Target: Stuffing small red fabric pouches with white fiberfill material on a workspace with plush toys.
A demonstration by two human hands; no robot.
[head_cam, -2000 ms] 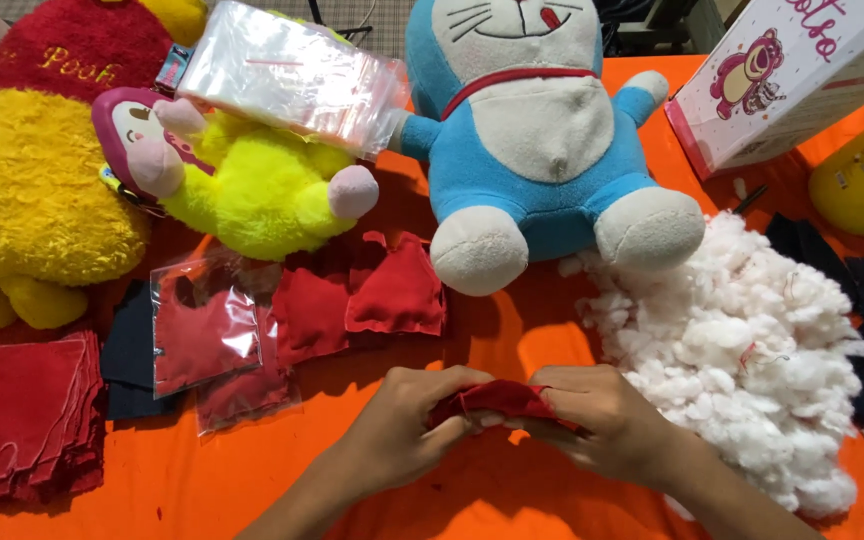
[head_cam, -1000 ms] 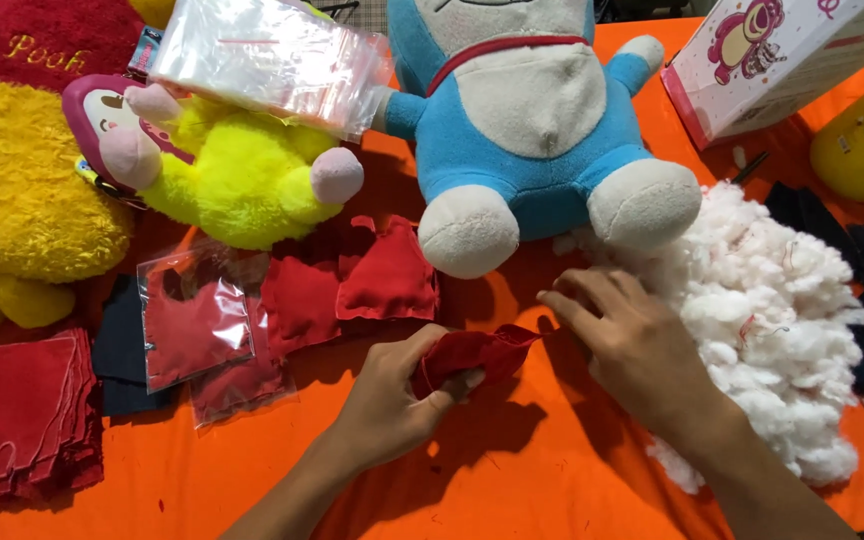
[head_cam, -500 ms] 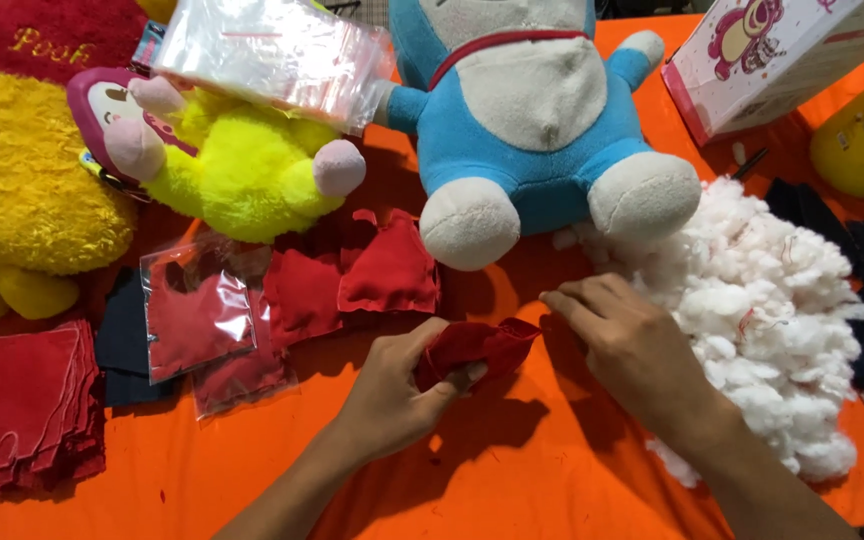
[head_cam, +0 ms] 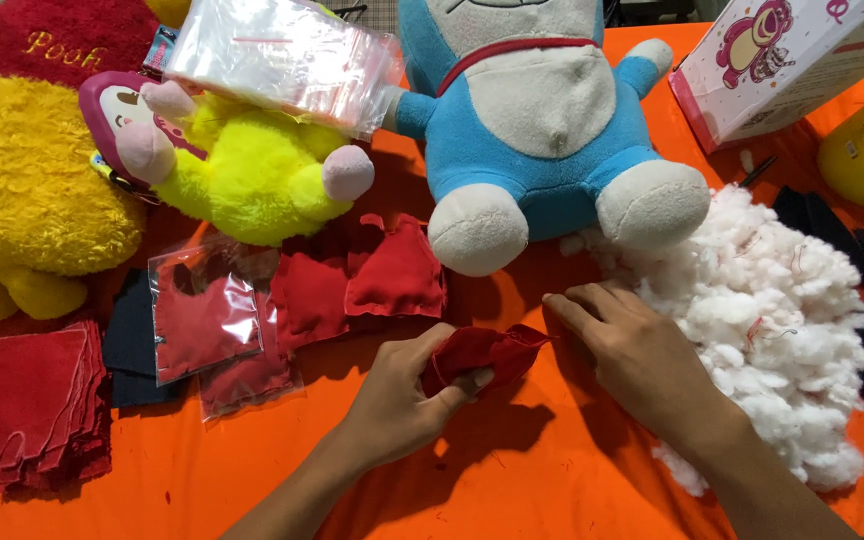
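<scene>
Head view of a bench covered in orange cloth. The left hand grips a small red fabric pouch between thumb and curled fingers, holding it just above the cloth near the centre of the bench. The right hand lies palm down with fingers loosely spread and holds nothing; its fingertips sit just beside the pouch's pointed end, and its outer edge rests against a heap of white polyester stuffing.

Behind the hands stands a blue and white plush cat, its feet near the stuffing. Left of it lies a neon yellow plush toy with a pink face, partly under a clear zip bag. A large yellow and red plush bear fills the far left. Between the toys and the left hand lie sewn red fabric pieces, more red pieces in clear bags, and a stack of flat red fabric cutouts. A pink and white box stands at the upper right.
</scene>
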